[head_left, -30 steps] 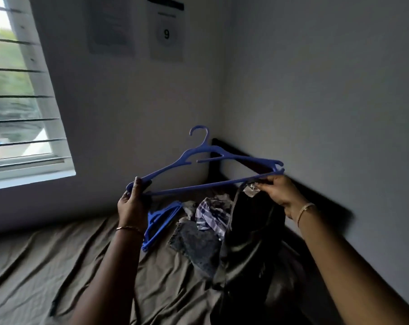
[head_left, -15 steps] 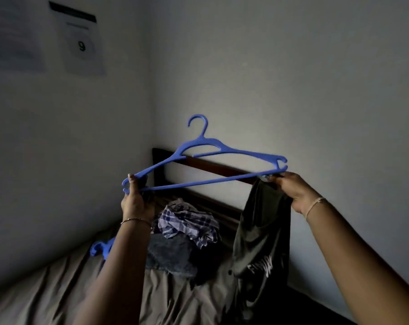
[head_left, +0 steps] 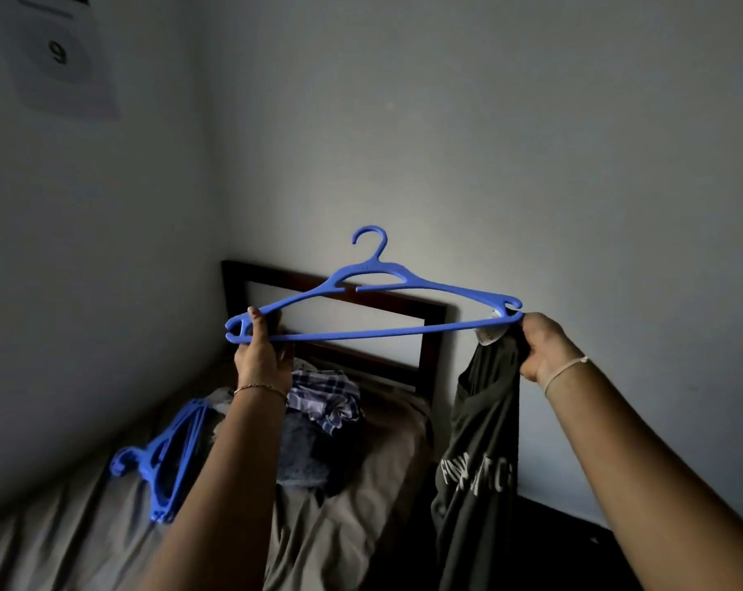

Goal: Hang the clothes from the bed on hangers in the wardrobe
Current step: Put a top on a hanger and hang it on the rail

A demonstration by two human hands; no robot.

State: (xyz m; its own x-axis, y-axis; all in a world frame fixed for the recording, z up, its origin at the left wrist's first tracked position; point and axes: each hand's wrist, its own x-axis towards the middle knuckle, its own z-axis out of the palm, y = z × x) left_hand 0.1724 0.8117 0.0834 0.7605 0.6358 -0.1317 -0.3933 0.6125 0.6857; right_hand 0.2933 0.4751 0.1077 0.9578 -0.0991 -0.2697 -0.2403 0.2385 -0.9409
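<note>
Head view, the only one we have. We hold the blue hanger (head_left: 374, 334) roughly level in the air above the head end of the bed (head_left: 344, 531), hook up. Left hand (head_left: 261, 362) is wrapped round its left tip. Right hand (head_left: 542, 351) pinches the right tip together with the collar of the dark T-shirt (head_left: 478, 445), white label showing at the pinch. The shirt dangles straight down from that hand, at the bed's right edge, below the hanger's right end and well apart from the left hand.

Our read: the hanger is held at both tips to keep it steady while the collar gets worked over the right shoulder. The shirt is not yet on it.

The other clothes, a plaid piece (head_left: 325, 400) on a darker heap (head_left: 305, 460), lie near the headboard (head_left: 344, 290), just past the left forearm. Spare hangers (head_left: 169, 460) are stacked toward the bed's left edge, probably kept there for easy reach. Wardrobe not in view. Numbered sheet (head_left: 58, 57) on the wall, upper left.
</note>
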